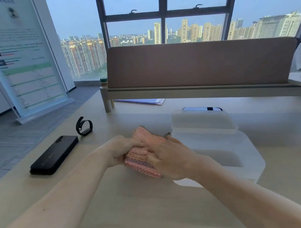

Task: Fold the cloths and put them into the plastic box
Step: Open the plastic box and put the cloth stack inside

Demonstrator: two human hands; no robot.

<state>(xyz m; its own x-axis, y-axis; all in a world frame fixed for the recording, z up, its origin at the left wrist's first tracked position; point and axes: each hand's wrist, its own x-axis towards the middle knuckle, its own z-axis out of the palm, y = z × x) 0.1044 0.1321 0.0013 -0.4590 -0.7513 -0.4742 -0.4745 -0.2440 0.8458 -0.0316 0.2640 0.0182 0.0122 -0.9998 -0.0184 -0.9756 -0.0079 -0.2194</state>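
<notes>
Two bare arms reach out over the pale worktop [136,207], and both hands meet on a pink cloth [145,145]. It is folded small and thick, and it sits between the hands, just left of the plastic box [249,159]. The left hand [121,150] curls its fingers round the left edge and grips it. The right hand [170,159] holds the right side, with the thumb on top and the fingers round the far edge. The box is white and see-through, and its lid [202,121] stands open at the back, so the way in looks free. To do this step well, squeeze the folds flat so no corner pops out. Then lift the cloth level, move it right over the near wall of the box, and lay it down flat inside. A loose grip could let the fold fall open. A black phone [55,155] and a black wristband [84,126] lie well off to the left.
</notes>
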